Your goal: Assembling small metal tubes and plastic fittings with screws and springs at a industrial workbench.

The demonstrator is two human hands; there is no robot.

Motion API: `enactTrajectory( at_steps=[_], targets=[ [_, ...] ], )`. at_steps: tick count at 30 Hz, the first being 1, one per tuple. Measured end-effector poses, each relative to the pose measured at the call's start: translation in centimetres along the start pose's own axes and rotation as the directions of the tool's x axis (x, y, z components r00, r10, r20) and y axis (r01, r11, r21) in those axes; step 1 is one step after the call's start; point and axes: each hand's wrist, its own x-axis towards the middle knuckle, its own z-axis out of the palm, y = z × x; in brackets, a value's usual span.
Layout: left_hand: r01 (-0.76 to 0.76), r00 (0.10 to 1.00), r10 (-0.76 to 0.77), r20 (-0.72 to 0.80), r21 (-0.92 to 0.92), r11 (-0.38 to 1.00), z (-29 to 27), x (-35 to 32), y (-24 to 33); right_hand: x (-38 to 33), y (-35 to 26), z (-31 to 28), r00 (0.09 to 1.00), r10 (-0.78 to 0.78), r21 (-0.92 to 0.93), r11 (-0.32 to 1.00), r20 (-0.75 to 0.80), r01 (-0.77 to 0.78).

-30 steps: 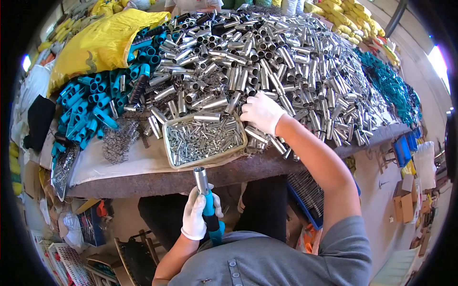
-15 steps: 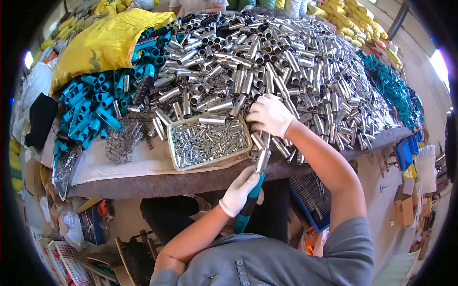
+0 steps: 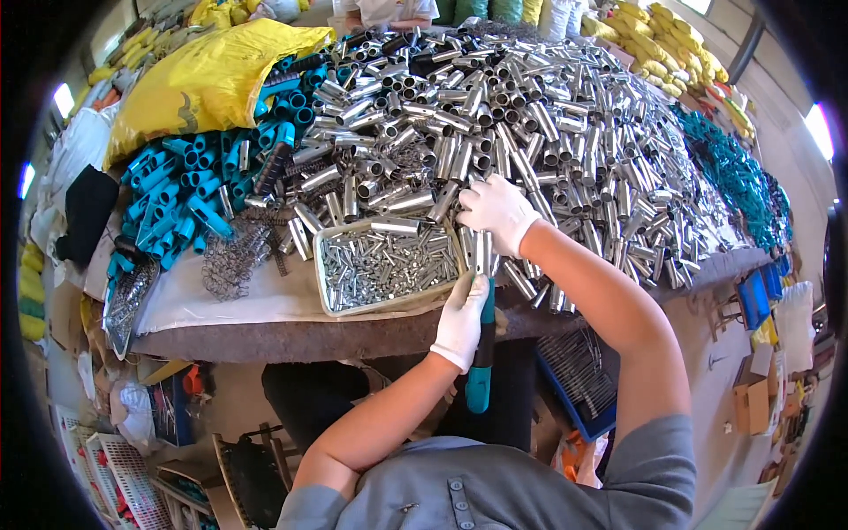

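Note:
My left hand point(image 3: 461, 322), in a white glove, is wrapped around a teal and black handle point(image 3: 479, 382). A shiny metal tube point(image 3: 482, 251) sits at the handle's upper end, and the whole piece stands nearly upright at the table's front edge. Just above the tube, my gloved right hand point(image 3: 500, 212) has its fingers curled down together; what they hold, if anything, is hidden. Left of both hands lies a pale plastic tray point(image 3: 329, 311) with many small metal pins point(image 3: 380, 269) in it. Loose metal tubes point(image 3: 521, 278) lie beside and behind my right hand.
A large heap of metal tubes point(image 3: 583, 132) covers the table. Teal handles point(image 3: 177, 199) spill from a yellow sack point(image 3: 199, 97) at the left, near tangled springs point(image 3: 234, 261). A blue crate point(image 3: 579, 375) of metal rods stands below the edge. Another person point(image 3: 389, 13) is across the table.
My left hand has raised the handle and tube and turned them from a slant to nearly upright, close under my right hand. My right hand has barely moved.

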Motion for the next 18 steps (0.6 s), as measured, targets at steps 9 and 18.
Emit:
enactTrajectory(
  at_steps=[9, 18],
  targets=[
    [-0.141, 0.977, 0.139, -0.159, 0.004, 0.990, -0.4, -1.1, -0.2, 1.1, -1.1, -1.1, 0.975, 0.085, -0.016, 0.996, 0.206, -0.084],
    [-0.235, 0.967, 0.229, -0.115, -0.043, 0.971, -0.7, -1.5, 1.2, -0.3, -1.5, -0.2, 0.977, 0.190, 0.113, 0.973, 0.095, -0.200]
  ],
)
